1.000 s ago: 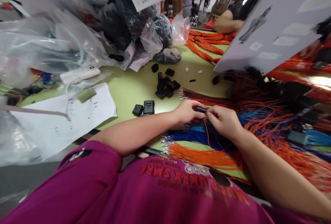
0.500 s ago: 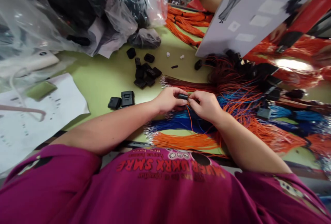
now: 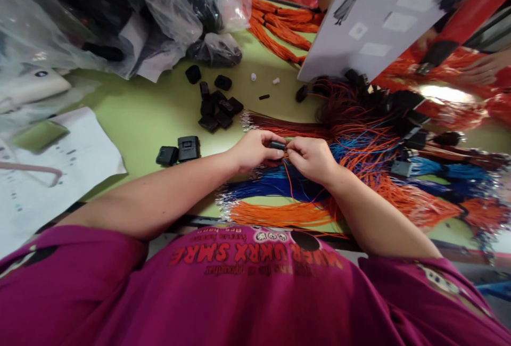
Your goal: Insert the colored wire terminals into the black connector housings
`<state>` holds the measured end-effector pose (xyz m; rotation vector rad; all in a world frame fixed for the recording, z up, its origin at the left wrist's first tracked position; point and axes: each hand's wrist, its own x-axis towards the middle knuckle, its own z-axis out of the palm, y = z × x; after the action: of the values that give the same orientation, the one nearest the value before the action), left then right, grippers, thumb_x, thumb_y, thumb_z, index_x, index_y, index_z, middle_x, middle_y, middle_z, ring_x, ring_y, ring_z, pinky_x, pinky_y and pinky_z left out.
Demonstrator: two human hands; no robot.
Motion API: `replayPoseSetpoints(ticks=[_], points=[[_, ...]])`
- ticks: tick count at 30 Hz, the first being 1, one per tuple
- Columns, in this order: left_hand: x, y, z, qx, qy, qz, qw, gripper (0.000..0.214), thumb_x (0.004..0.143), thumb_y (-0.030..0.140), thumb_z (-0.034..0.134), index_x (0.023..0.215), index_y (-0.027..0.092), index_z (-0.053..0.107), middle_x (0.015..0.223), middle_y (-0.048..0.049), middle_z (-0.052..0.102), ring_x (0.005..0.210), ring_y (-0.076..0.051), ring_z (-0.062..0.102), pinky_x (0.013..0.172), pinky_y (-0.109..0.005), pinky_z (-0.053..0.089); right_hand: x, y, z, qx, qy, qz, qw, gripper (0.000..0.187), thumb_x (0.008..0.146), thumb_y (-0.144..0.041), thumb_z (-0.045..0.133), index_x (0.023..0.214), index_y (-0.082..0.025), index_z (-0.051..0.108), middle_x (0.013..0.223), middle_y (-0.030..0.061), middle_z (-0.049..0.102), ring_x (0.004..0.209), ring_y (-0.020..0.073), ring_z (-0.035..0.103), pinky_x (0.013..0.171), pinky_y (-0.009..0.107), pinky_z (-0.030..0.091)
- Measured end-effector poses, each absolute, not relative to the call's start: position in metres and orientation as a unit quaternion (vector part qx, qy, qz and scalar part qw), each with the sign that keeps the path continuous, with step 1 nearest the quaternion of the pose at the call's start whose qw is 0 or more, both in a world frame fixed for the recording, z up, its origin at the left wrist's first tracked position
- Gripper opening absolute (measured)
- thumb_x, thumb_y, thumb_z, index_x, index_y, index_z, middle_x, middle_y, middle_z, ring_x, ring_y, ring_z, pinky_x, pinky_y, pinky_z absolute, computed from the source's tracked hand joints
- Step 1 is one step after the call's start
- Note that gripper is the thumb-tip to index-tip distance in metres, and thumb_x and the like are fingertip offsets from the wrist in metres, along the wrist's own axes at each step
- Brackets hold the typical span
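My left hand [image 3: 257, 150] is closed around a small black connector housing [image 3: 277, 145], holding it between thumb and fingers. Right beside it, my right hand [image 3: 312, 158] pinches at the housing's right end, where an orange wire [image 3: 289, 180] hangs down. The wire's tip at the housing is hidden by my fingers. Below and around both hands lie bundles of cut wires: brown [image 3: 285, 123], dark blue [image 3: 255, 188] and orange [image 3: 275, 213], with metal terminals [image 3: 224, 205] at their left ends.
Several black housings [image 3: 217, 105] are piled on the green table [image 3: 139, 104], and two more housings [image 3: 188, 148] sit left of my hands. A marked paper sheet [image 3: 88, 149] and plastic bags [image 3: 171, 5] are at left. A white board [image 3: 339, 42] leans behind; another person's hand [image 3: 479, 69] shows at right.
The whole scene has shifted slightly left and up as the camera moved. Both hands stay together at the black housing with hardly any change in grip.
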<state>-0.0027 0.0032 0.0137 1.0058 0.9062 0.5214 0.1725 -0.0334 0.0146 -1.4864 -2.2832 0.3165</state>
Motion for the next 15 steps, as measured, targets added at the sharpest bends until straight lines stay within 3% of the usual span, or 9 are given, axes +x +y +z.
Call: replayPoseSetpoints(ticks=[10, 15], points=[[-0.0018, 0.0034, 0.0167, 0.460, 0.424, 0.239, 0.742, 0.026, 0.072, -0.004, 0.064, 0.095, 0.009, 0.063, 0.070, 0.0002, 0.065, 0.060, -0.011, 0.063, 0.066, -0.033, 0.055, 0.1734, -0.0317, 0.0173, -0.546, -0.795, 0.145, 0.221, 0.017, 0.081, -0.022, 0.049, 0.070, -0.017, 0.060, 0.067, 0.0022, 0.063, 0.061, 0.0125, 0.053, 0.062, 0.024, 0.037], [-0.0014, 0.0027, 0.0173, 0.463, 0.425, 0.233, 0.742, 0.024, 0.072, -0.004, 0.064, 0.093, 0.009, 0.063, 0.070, 0.0003, 0.064, 0.061, -0.010, 0.061, 0.067, -0.033, 0.055, 0.1707, -0.0321, 0.0125, -0.537, -0.816, 0.102, 0.187, 0.021, 0.084, -0.023, 0.043, 0.071, -0.017, 0.059, 0.067, 0.0046, 0.062, 0.061, 0.0137, 0.053, 0.062, 0.026, 0.036]])
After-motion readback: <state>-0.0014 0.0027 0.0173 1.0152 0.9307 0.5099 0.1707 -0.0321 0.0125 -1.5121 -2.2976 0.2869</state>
